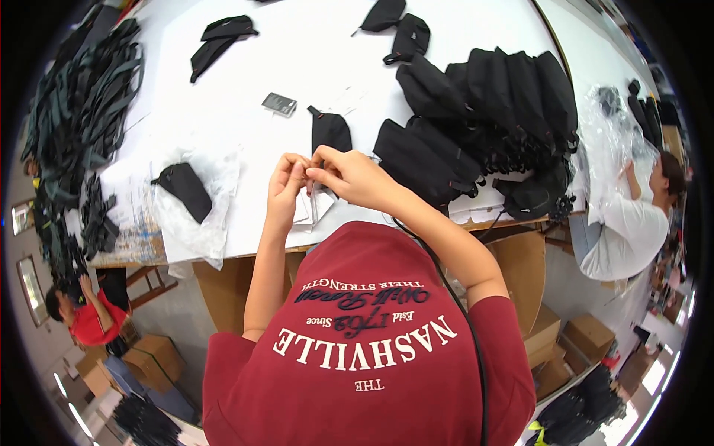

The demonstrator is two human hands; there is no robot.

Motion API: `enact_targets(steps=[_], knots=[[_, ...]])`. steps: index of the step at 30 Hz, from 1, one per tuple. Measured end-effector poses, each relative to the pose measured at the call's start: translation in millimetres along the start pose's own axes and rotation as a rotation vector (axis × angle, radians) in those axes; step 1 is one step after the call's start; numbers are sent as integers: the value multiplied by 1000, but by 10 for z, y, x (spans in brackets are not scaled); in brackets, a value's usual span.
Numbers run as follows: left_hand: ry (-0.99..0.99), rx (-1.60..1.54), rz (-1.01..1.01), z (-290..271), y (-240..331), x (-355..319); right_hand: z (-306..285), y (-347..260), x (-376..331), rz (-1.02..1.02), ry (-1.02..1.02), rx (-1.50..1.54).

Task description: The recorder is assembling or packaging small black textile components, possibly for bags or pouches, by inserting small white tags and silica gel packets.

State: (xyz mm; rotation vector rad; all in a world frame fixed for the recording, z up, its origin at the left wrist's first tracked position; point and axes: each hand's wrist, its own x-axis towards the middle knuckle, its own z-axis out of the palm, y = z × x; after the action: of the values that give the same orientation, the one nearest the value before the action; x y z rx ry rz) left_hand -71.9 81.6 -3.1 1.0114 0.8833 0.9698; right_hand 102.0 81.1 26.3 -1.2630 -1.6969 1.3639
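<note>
Hands meet above the table (pixel 312 52) edge: left hand (pixel 285 186) and right hand (pixel 349 177) both pinch a small white paper tag (pixel 312 208) between closed fingers, seemingly folding or separating it. Next it likely needs a steady pull apart. A black pouch (pixel 330 132) lies just beyond; a bagged pouch (pixel 186 191) sits left, a pouch pile (pixel 483 111) crowds right.
</note>
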Motion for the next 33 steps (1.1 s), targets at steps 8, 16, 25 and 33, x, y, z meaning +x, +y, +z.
enact_targets(steps=[8,16,25,33], knots=[[222,428,-218,-553,-777,1379,-100,314,134,-21,124,-60],[160,1154,-417,-868,-1333,2002,-83,424,-247,7,-29,-191],[176,354,-161,-101,-656,1041,15,788,-492,245,326,359],[-56,243,-188,370,-418,-4,27,729,-625,152,366,111]])
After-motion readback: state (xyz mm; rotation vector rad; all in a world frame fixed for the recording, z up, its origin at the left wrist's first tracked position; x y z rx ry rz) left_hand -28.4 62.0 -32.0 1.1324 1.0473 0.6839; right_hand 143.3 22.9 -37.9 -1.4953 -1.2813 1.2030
